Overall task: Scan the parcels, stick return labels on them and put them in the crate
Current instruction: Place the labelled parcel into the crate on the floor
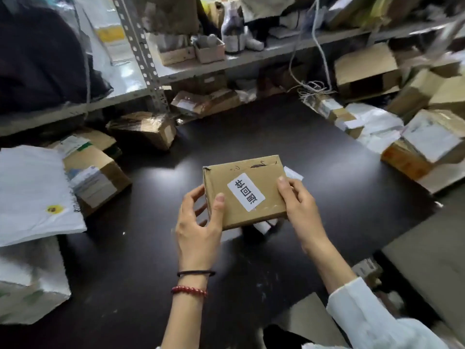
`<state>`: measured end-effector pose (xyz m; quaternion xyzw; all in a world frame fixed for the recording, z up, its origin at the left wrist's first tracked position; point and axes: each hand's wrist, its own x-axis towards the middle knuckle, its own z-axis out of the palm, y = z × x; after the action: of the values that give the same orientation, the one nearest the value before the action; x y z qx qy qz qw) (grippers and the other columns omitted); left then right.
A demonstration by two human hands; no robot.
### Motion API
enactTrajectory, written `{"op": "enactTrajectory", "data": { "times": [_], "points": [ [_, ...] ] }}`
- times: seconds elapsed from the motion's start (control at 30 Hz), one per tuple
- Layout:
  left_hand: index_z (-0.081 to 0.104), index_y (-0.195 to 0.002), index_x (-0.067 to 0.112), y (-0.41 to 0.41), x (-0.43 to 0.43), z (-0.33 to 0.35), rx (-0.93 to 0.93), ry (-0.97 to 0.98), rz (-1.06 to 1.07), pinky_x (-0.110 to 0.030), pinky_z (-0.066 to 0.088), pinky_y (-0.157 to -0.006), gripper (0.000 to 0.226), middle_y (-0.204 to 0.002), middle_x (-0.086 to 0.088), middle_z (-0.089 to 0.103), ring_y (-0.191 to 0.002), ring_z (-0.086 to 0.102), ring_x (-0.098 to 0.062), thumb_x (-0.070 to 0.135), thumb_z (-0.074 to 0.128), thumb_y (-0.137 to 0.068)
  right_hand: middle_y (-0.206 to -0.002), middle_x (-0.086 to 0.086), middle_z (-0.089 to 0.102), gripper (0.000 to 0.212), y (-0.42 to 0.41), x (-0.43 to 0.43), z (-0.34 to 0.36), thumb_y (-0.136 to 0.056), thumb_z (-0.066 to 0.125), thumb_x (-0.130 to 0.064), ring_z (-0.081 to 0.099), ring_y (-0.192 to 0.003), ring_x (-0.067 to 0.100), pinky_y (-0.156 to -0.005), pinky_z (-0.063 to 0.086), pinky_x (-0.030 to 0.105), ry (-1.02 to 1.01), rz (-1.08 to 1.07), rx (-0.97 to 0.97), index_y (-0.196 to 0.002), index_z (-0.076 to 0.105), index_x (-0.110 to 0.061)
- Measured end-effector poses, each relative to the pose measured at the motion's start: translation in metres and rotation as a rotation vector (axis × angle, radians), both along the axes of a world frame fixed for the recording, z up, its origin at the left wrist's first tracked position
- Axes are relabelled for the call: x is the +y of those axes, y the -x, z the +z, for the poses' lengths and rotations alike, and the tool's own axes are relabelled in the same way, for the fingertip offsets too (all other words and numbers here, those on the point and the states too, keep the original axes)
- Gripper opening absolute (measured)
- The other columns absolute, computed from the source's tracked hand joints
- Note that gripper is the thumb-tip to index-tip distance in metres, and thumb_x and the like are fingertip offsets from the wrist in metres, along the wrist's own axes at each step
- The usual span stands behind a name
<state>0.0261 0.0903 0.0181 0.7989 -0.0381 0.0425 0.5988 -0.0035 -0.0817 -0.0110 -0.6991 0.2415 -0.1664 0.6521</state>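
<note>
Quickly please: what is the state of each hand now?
Left hand: grips the box at its left edge.
Right hand: grips the same box at its right edge.

Three black characters, 退回件, are printed on a white rectangular label that is stuck on the upper face of the cardboard parcel in the middle of the scene. The characters are seen turned sideways and slanted, with 退 at the near end of the label and 件 at the far end. Dark pen marks are drawn along the far edge of the same face, but they cannot be read. A round yellow sticker is seen on the white bag at the left, its print too small to read. White shipping labels are borne by a left box and a right box; their print is blurred.
</note>
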Motion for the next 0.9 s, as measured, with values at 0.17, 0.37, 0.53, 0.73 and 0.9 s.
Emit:
{"op": "enactTrajectory", "data": {
  "times": [0.17,0.37,0.53,0.73,0.9],
  "points": [
    [0.047,-0.124,0.043,0.010,-0.072,-0.012,-0.031,-0.007,-0.374,-0.003,0.040,-0.081,0.052,-0.116,0.020,0.047,-0.106,0.051,0.009,0.061,0.062,-0.078,-0.099,-0.009,0.071,0.040,0.071,-0.053,-0.004,-0.087,0.049,-0.065,0.065,-0.097,0.010,-0.093,0.051,0.038,0.066,-0.317,0.041,-0.102,0.064,-0.031],
    [0.045,-0.132,0.040,0.045,-0.146,-0.033,-0.061,-0.029,-0.724,-0.020,0.042,-0.097,0.062,-0.121,0.018,0.048,-0.109,0.048,0.008,0.064,0.058,-0.076,-0.099,-0.012,0.069,0.029,0.158,-0.086,-0.021,-0.093,0.049,-0.056,0.063,-0.098,0.009,-0.089,0.047,0.031,0.047,-0.631,0.103,-0.101,0.063,-0.031],
    [0.042,-0.133,0.043,0.087,-0.197,-0.036,0.024,-0.002,-0.993,-0.031,0.049,-0.095,0.062,-0.121,0.030,0.045,-0.105,0.047,0.020,0.054,0.063,-0.076,-0.087,-0.022,0.066,0.021,0.215,-0.109,-0.022,-0.097,0.047,-0.049,0.061,-0.085,-0.006,-0.073,0.044,0.009,-0.031,-0.839,0.126,-0.090,0.059,-0.033],
    [0.039,-0.137,0.045,0.123,-0.268,-0.053,0.065,-0.038,-1.186,-0.020,0.045,-0.090,0.068,-0.122,0.031,0.048,-0.104,0.047,0.022,0.059,0.062,-0.074,-0.101,-0.016,0.069,0.025,0.268,-0.155,-0.026,-0.097,0.046,-0.047,0.062,-0.095,0.002,-0.074,0.045,0.019,-0.061,-0.967,0.168,-0.107,0.061,-0.029],
    [0.040,-0.140,0.037,0.154,-0.345,-0.074,0.069,-0.089,-1.265,0.000,0.039,-0.083,0.062,-0.127,0.021,0.053,-0.105,0.049,0.017,0.044,0.066,-0.084,-0.107,-0.015,0.069,0.031,0.311,-0.221,-0.052,-0.094,0.050,-0.053,0.063,-0.103,0.007,-0.095,0.049,0.035,-0.092,-0.963,0.245,-0.116,0.060,-0.034]
  ]
}}
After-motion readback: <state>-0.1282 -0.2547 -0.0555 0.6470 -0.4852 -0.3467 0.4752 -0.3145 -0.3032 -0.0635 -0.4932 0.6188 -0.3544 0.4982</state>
